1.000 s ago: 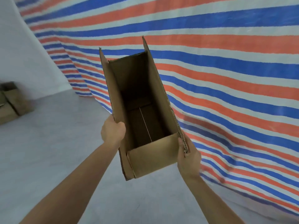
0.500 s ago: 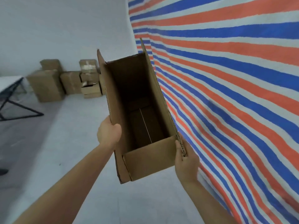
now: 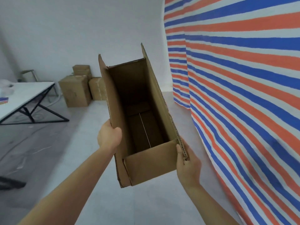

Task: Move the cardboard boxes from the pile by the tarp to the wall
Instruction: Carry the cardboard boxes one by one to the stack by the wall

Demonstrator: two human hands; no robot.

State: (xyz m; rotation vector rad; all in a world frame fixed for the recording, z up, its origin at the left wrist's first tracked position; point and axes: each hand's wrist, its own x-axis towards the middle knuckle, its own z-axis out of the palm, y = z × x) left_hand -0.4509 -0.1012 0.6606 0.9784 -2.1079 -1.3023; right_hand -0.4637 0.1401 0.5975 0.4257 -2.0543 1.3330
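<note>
The long cardboard box [image 3: 152, 166] is held in the air over the grey floor [image 3: 146, 207], its open side facing up toward the person and its long axis running away from them toward the white wall [image 3: 81, 30]. The left hand [image 3: 108, 137] is curled over the edge of the left flap and grips it; the right hand [image 3: 187, 163] pinches the near corner of the right flap. The striped tarp [image 3: 243, 95] hangs close on the right. Ahead, more boxes [image 3: 75, 91] are stacked against the wall, beside a white bench [image 3: 27, 93] on black legs
</note>
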